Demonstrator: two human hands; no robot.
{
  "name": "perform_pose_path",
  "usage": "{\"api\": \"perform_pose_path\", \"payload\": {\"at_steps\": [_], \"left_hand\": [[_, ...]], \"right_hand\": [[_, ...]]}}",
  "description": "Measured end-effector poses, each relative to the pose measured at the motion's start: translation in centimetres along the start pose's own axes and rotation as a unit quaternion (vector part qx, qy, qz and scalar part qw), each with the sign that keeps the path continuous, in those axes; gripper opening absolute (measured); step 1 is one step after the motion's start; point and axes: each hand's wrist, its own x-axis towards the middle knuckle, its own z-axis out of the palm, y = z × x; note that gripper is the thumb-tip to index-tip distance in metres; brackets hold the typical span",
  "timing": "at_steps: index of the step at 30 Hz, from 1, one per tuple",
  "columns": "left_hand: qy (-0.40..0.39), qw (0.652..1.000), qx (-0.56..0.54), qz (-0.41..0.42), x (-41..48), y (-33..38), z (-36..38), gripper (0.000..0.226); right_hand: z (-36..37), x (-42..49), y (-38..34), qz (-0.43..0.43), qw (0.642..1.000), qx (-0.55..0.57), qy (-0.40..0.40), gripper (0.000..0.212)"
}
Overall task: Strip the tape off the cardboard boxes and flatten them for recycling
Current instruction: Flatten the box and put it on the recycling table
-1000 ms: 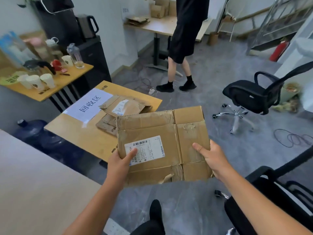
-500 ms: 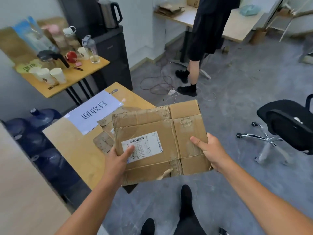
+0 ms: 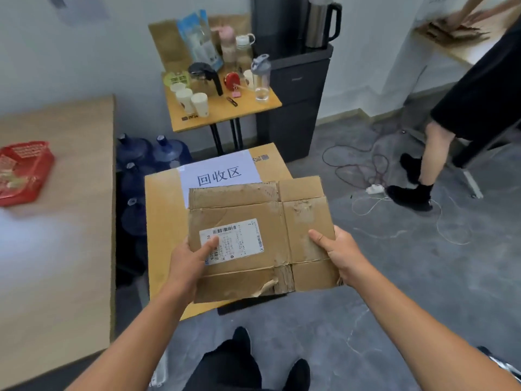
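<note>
- The left hand [image 3: 191, 258] grips the near-left edge of the flattened cardboard box [image 3: 253, 213]. Its thumb lies flat on top across the corner of the white shipping label [image 3: 239, 241], and its fingers are tucked out of sight underneath.
- The right hand [image 3: 337, 255] grips the box's right edge the same way: thumb pressed on the upper face and pointing inward, fingers hidden below.
- The box is held between the two hands, roughly level, with its flaps spread out flat. A torn curl, tape or paper, lifts from the near edge between the hands [image 3: 265, 286].
- Directly under and beyond the hands is a low wooden desk [image 3: 163, 221]. The box covers most of it and overhangs its right edge, and a paper sign [image 3: 220, 176] shows just past the box's far edge.
- Left of the left hand, across a narrow gap, runs the long edge of a bigger desk [image 3: 56, 249] with a red basket [image 3: 22, 170] far out on it.
- Blue water jugs [image 3: 152, 153] fill the gap beyond the left hand.
- Right of the right hand the grey floor [image 3: 408, 277] lies open. Further off are loose cables [image 3: 363, 165], a power strip [image 3: 375, 189] and another person's legs [image 3: 423, 170].
- Beyond the hands, past the sign, stands a small desk with paper cups [image 3: 194, 103] beside a black cabinet [image 3: 296, 108].
</note>
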Motion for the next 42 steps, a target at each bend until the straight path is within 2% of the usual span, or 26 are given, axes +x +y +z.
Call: {"api": "perform_pose_path", "payload": {"at_steps": [4,7,9,12,18,20,23,26,32,36,38,42], "left_hand": [[0.042,0.999,0.001,-0.031,3.8,-1.0,0.0,0.035],[0.059,0.996,0.022,-0.067,6.3,-2.7,0.0,0.035],[0.071,0.992,0.041,-0.091,7.2,-4.4,-0.1,0.043],[0.102,0.985,0.099,-0.099,8.3,-6.4,-0.4,0.052],[0.107,0.964,0.219,-0.103,10.4,-8.7,-0.3,0.070],[0.123,0.945,0.286,-0.099,10.2,-9.4,0.4,0.075],[0.172,0.904,0.382,-0.087,9.9,-9.7,1.7,0.083],[0.173,0.907,0.371,-0.098,10.0,-9.5,2.1,0.084],[0.164,0.934,0.300,-0.103,9.7,-7.8,1.3,0.086],[0.199,0.931,0.294,-0.086,8.0,-6.6,1.2,0.083],[0.220,0.929,0.289,-0.073,7.2,-5.7,0.9,0.080],[0.254,0.915,0.315,0.004,4.9,-4.4,-1.5,0.061]], "right_hand": [[1.7,6.4,-0.5,0.012,0.998,-0.043,-0.050,0.027],[3.0,9.6,0.8,0.026,0.994,-0.091,-0.050,0.028],[3.6,10.9,2.4,0.043,0.991,-0.119,-0.053,0.025],[4.5,12.2,4.5,0.067,0.979,-0.186,-0.053,0.032],[6.5,14.0,6.4,0.069,0.947,-0.313,-0.031,0.045],[6.8,14.2,6.7,0.043,0.926,-0.374,-0.024,0.058],[6.5,14.7,6.9,-0.005,0.873,-0.486,-0.028,0.084],[5.9,15.5,6.9,-0.040,0.838,-0.539,-0.076,0.080],[6.0,16.7,3.8,-0.062,0.837,-0.535,-0.100,0.079],[7.2,15.4,1.0,-0.189,0.786,-0.578,-0.113,0.073],[9.2,14.8,-0.4,-0.240,0.771,-0.567,-0.164,0.068],[15.0,12.5,-2.2,-0.324,0.711,-0.568,-0.258,0.066]]}}
